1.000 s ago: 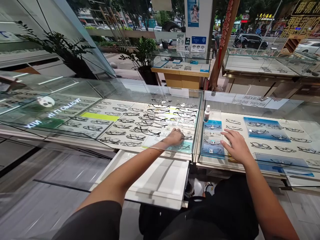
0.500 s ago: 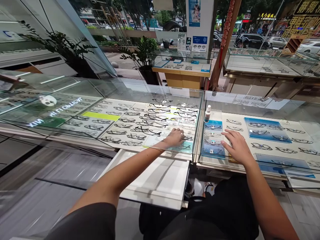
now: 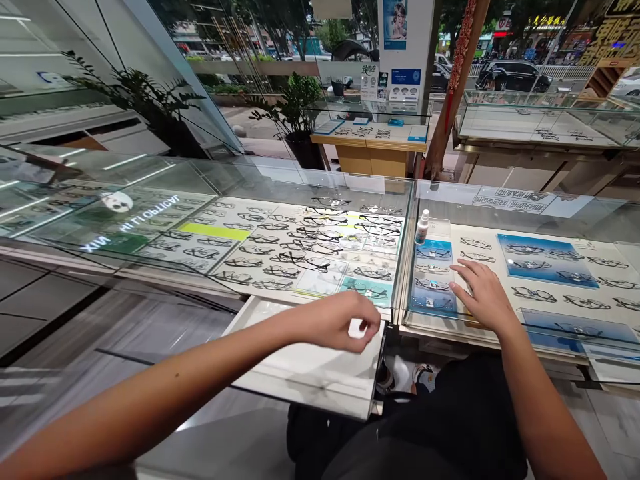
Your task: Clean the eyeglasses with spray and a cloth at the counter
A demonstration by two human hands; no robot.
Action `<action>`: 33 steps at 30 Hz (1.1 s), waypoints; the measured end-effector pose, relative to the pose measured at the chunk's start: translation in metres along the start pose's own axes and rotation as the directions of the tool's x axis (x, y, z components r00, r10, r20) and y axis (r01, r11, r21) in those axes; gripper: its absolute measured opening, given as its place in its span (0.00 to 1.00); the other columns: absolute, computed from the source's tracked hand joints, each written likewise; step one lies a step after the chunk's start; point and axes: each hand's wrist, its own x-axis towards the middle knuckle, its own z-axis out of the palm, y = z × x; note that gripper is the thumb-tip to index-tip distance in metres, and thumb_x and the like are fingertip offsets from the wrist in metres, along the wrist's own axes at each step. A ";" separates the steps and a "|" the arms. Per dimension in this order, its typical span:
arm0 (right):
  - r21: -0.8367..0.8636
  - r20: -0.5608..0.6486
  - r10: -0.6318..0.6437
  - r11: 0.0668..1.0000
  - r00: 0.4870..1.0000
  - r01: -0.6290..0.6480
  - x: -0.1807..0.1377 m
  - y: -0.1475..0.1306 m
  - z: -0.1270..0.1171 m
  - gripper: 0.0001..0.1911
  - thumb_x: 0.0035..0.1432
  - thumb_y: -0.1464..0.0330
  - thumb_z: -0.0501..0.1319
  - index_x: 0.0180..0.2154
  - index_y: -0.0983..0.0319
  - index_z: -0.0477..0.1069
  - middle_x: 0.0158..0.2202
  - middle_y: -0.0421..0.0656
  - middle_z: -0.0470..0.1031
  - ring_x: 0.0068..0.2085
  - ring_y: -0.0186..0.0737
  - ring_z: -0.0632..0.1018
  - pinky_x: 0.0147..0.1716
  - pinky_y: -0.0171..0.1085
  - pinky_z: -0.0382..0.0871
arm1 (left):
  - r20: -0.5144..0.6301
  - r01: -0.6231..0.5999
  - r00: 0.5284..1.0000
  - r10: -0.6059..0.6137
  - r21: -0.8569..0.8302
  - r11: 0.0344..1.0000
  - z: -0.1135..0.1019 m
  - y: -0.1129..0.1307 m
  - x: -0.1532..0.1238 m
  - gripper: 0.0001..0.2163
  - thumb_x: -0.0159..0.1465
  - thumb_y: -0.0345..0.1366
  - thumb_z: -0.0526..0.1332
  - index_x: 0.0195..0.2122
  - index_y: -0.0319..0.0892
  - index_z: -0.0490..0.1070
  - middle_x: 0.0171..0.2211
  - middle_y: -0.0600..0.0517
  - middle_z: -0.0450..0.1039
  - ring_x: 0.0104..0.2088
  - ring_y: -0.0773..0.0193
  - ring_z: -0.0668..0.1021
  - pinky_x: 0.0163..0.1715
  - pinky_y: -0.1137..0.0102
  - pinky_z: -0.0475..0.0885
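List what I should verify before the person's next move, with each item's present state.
1. Left hand off the eyeglasses on the teal panel: ok, it appears over the drawer.
2. Left grip free: cannot tell; fingers curl toward the thumb, nothing visible in them.
3. Right hand free: ok, fingers spread, no item visible.
4. Right hand touching the right display case: cannot tell.
5. Drawer shut: not ok, pulled out.
6. Spray bottle standing: ok.

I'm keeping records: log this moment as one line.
left hand: curled above pulled-out drawer, no item visible; right hand: spread over right glass case, eyeglasses inside
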 end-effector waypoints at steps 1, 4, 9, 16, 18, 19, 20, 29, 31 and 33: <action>-0.005 0.000 0.001 1.000 1.000 -0.001 0.000 0.001 0.000 0.26 0.73 0.54 0.51 0.61 0.60 0.73 0.65 0.53 0.73 0.66 0.60 0.72 0.63 0.59 0.68 | -0.069 -0.019 0.997 0.023 0.064 0.998 -0.013 0.004 0.003 0.07 0.57 0.23 0.61 0.28 0.43 0.72 0.27 0.55 0.77 0.30 0.66 0.76 0.38 0.72 0.69; -0.012 -0.003 0.001 1.000 1.000 -0.001 0.001 0.002 0.003 0.26 0.72 0.55 0.51 0.61 0.60 0.73 0.65 0.53 0.73 0.66 0.59 0.72 0.63 0.59 0.68 | -0.255 -0.019 0.963 0.090 0.267 0.964 -0.052 -0.001 0.015 0.05 0.60 0.27 0.61 0.29 0.42 0.74 0.28 0.54 0.78 0.32 0.65 0.77 0.39 0.71 0.70; 0.003 -0.016 0.000 1.000 1.000 0.000 0.003 0.004 0.006 0.25 0.72 0.55 0.51 0.60 0.60 0.74 0.65 0.53 0.74 0.65 0.60 0.72 0.62 0.59 0.68 | -0.460 0.199 0.884 0.086 0.535 0.821 -0.089 -0.044 0.046 0.06 0.63 0.33 0.61 0.30 0.42 0.77 0.31 0.51 0.80 0.34 0.60 0.77 0.39 0.66 0.68; 0.017 -0.017 0.009 1.000 1.000 -0.009 0.004 0.001 0.005 0.26 0.72 0.54 0.51 0.60 0.59 0.74 0.64 0.52 0.74 0.65 0.59 0.72 0.62 0.59 0.68 | -0.443 0.386 0.894 -0.064 0.690 0.612 -0.093 -0.089 0.074 0.09 0.64 0.37 0.63 0.32 0.43 0.83 0.46 0.45 0.84 0.45 0.50 0.74 0.42 0.60 0.65; 0.014 -0.025 0.000 1.000 1.000 0.000 0.004 0.001 0.006 0.25 0.72 0.54 0.51 0.60 0.58 0.74 0.64 0.52 0.74 0.65 0.59 0.72 0.62 0.60 0.68 | -0.428 0.379 0.901 -0.071 0.696 0.610 -0.091 -0.094 0.074 0.10 0.64 0.39 0.62 0.34 0.43 0.84 0.46 0.45 0.84 0.44 0.50 0.73 0.42 0.60 0.64; 0.013 -0.028 -0.003 1.000 1.000 0.003 0.004 0.000 0.006 0.25 0.72 0.54 0.51 0.60 0.58 0.74 0.64 0.52 0.74 0.65 0.59 0.72 0.62 0.60 0.69 | -0.420 0.377 0.904 -0.077 0.699 0.607 -0.090 -0.096 0.074 0.11 0.64 0.39 0.62 0.35 0.43 0.84 0.45 0.45 0.85 0.44 0.50 0.73 0.42 0.59 0.64; 0.012 -0.030 -0.002 1.000 1.000 0.003 0.004 0.000 0.006 0.25 0.72 0.54 0.51 0.60 0.57 0.74 0.64 0.51 0.75 0.65 0.59 0.72 0.62 0.60 0.69 | -0.413 0.376 0.907 -0.084 0.702 0.604 -0.089 -0.097 0.074 0.11 0.65 0.39 0.62 0.35 0.43 0.84 0.44 0.45 0.85 0.43 0.50 0.73 0.42 0.59 0.64; 0.023 0.002 0.032 0.999 0.999 -0.032 0.005 -0.002 0.006 0.26 0.72 0.54 0.50 0.60 0.59 0.73 0.65 0.52 0.73 0.66 0.59 0.71 0.64 0.60 0.67 | -0.439 0.409 0.893 -0.099 0.701 0.584 -0.082 -0.098 0.069 0.13 0.67 0.41 0.60 0.37 0.41 0.84 0.39 0.43 0.85 0.44 0.48 0.75 0.45 0.57 0.65; 0.019 0.010 0.041 0.999 0.999 -0.041 0.005 -0.003 0.005 0.27 0.72 0.54 0.50 0.61 0.60 0.73 0.66 0.52 0.73 0.67 0.59 0.71 0.64 0.60 0.66 | -0.455 0.420 0.886 -0.093 0.700 0.577 -0.081 -0.099 0.067 0.12 0.66 0.39 0.61 0.38 0.41 0.84 0.40 0.43 0.85 0.44 0.48 0.75 0.46 0.57 0.65; 0.011 0.004 0.035 0.999 0.999 -0.035 0.005 -0.003 0.005 0.27 0.72 0.55 0.50 0.61 0.60 0.73 0.65 0.53 0.73 0.67 0.59 0.71 0.64 0.60 0.67 | -0.466 0.433 0.880 -0.091 0.709 0.557 -0.080 -0.100 0.066 0.11 0.66 0.37 0.61 0.37 0.41 0.83 0.40 0.43 0.85 0.45 0.48 0.75 0.46 0.56 0.65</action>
